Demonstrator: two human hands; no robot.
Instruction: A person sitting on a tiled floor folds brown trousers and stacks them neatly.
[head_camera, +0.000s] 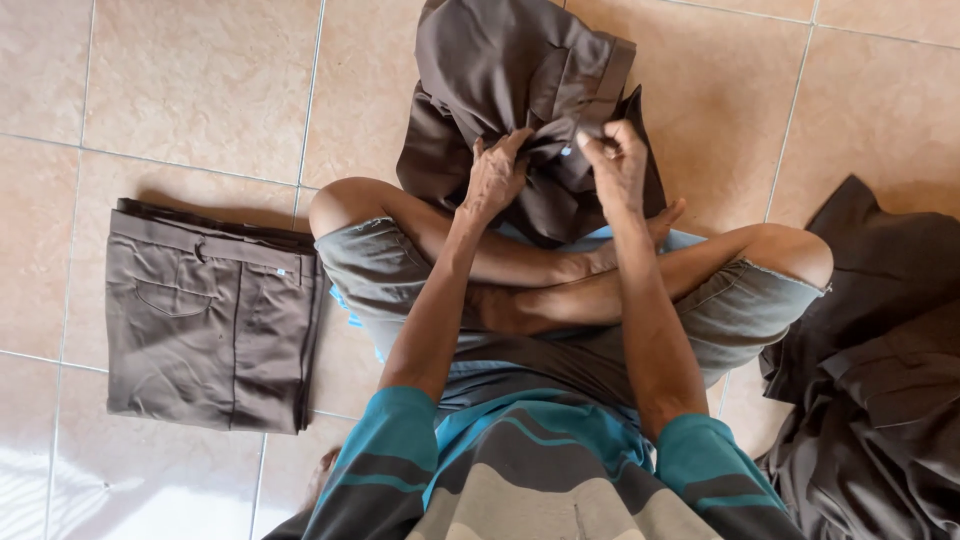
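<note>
Brown trousers (520, 90) gripped by both hands, left (497, 172), right (618, 165).

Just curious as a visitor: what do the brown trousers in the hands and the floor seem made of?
The trousers look like woven matte cloth: they crease and drape softly. The floor looks like glazed ceramic tile: beige mottled squares, grout lines, faint sheen.

A floor (200, 90) of glossy beige tiles with pale grout lines carries everything here. A neatly folded pair of brown trousers (210, 320) lies flat on it to the left, while a loose heap of dark brown garments (880, 380) sits at the right edge. Between them a person sits cross-legged on the tiles, with another brown garment (510, 90) spread on the floor just ahead of the knees.
</note>
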